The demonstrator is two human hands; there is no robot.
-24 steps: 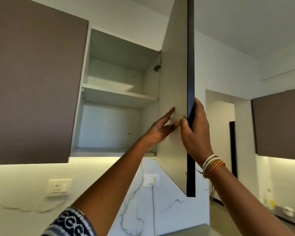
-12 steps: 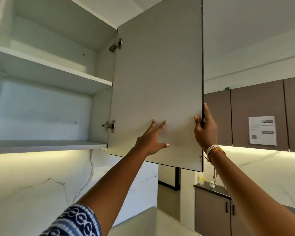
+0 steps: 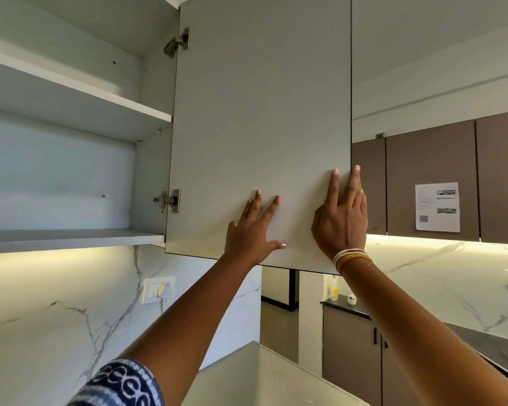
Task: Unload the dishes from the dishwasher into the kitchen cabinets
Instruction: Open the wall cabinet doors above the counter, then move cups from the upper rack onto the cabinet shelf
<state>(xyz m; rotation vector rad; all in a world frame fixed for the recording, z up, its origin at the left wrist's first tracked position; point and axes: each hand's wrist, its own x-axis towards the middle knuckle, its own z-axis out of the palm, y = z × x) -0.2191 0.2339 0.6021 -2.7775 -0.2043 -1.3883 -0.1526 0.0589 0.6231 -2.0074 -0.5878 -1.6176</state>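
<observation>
Kitchen, white marble-look backsplash (image 3: 56,326) with under-cabinet lighting, brown upper cabinets (image 3: 428,183) at right of frame with a printed sheet (image 3: 437,207) taped on one. Wall socket (image 3: 159,289) lower left-centre. Pale countertop (image 3: 264,379) at bottom centre; a dark counter (image 3: 346,306) with small items further back, too small to tell what.

Open wall cabinet (image 3: 71,183) fills the upper left: two white shelves, no dishes visible on the parts shown. Its door (image 3: 261,112) is swung wide, pale inner face toward the camera, centre of frame, two metal hinges (image 3: 167,200) on its left edge.

Left hand (image 3: 251,234) flat on the lower part of the door's inner face, fingers straight and spread, thumb out to the right. Right hand (image 3: 342,218) at the door's free right edge, near the bottom corner: fingers straight and pointing up, index on the inner face, the others past the edge; can't tell if they wrap behind. Bangles (image 3: 351,258) on the right wrist. Patterned blue-white sleeve (image 3: 121,385) on the left arm, bottom left.
</observation>
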